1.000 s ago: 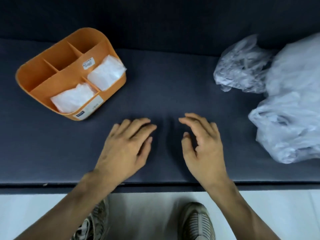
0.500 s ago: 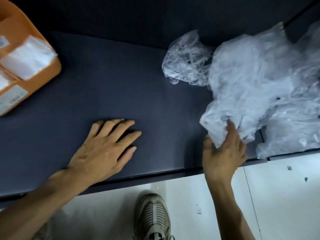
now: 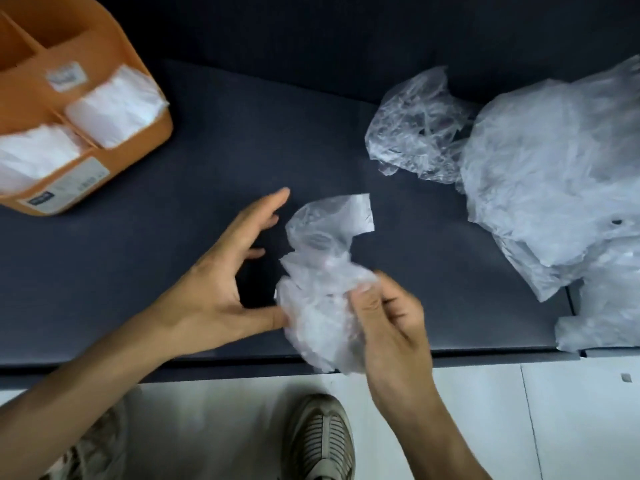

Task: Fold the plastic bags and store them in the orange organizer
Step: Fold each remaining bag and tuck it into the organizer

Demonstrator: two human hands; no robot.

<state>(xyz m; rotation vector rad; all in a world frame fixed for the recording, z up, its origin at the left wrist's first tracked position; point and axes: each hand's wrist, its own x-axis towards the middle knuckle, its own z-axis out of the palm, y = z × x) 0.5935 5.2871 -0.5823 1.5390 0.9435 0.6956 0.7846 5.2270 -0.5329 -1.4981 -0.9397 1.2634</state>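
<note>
Dark bench (image 3: 138, 271): orange organizer (image 3: 149, 133) cropped left, blurred.

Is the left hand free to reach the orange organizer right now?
Probably yes: the left hand is open, its thumb only touching the crumpled bag, with bare dark surface between it and the orange organizer.

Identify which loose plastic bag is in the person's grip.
The small crumpled bag at centre, gripped by the right hand; the other loose bags lie untouched at right.

dim, even light on the dark surface (image 3: 214, 161), slight motion blur (wide-angle bending at edges).
</note>
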